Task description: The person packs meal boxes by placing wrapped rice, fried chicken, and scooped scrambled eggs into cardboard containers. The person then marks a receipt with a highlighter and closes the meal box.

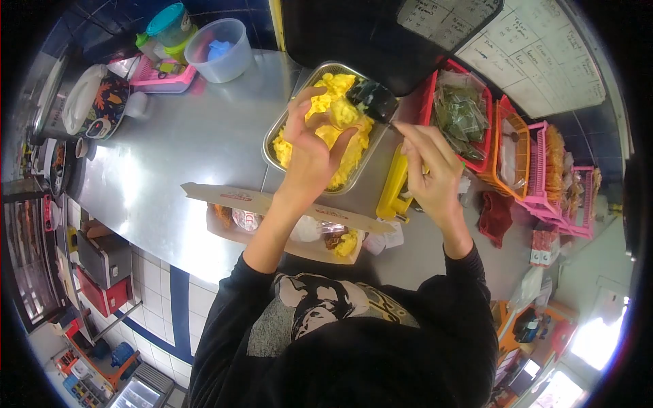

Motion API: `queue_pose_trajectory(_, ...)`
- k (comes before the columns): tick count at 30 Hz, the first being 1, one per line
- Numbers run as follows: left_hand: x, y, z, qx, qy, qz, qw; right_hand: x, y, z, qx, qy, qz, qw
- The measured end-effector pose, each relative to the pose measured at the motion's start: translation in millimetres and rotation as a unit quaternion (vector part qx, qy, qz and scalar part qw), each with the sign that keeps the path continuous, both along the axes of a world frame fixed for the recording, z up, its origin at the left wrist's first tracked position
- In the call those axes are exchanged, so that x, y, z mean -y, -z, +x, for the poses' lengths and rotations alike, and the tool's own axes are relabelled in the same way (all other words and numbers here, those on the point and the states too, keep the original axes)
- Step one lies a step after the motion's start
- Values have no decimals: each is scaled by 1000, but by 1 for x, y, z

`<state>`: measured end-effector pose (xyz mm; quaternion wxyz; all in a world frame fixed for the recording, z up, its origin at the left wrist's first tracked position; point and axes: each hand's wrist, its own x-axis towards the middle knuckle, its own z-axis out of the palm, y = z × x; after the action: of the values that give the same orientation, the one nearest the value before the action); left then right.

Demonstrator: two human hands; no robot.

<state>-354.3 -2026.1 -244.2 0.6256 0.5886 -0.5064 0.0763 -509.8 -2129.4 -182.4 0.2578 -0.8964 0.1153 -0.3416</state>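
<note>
Single view: head camera, worn on person's head. Faces forward and steeply down. Wide round field, dark at corners, straight edges bowed toward rim. Near: black shirt (340, 367) at bottom centre, seen from above. Mid-range, around arm's reach: left hand (309, 153) and right hand (432, 166) above steel counter (163, 156), which spans centre. Farther: whiteboard (537, 61) at upper right, seen obliquely; white tiles (153, 285) at lower left, beyond counter edge; bright opening (598, 340) at lower right.
</note>
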Motion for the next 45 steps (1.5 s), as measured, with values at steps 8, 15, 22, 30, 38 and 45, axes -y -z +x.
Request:
queue_pose_trajectory(8,0,-4,1,19,11,-25,999,1,0,4,6,-12,1,1000)
queue_pose_trajectory(15,-6,-8,0,-17,34,0,999,3,-5,-2,-46,-37,6,998)
queue_pose_trajectory(22,-7,-10,-2,-14,51,-5,999,4,-14,-3,2,-14,12,1000)
queue_pose_trajectory(30,-8,-2,0,-24,66,-20,997,1,-19,-6,-26,-50,53,997)
queue_pose_trajectory(38,-13,-2,-7,6,56,-124,991,-3,-8,-3,115,12,388,914)
queue_pose_trajectory(45,-12,-2,-9,0,26,-163,986,-20,4,13,105,-96,433,890)
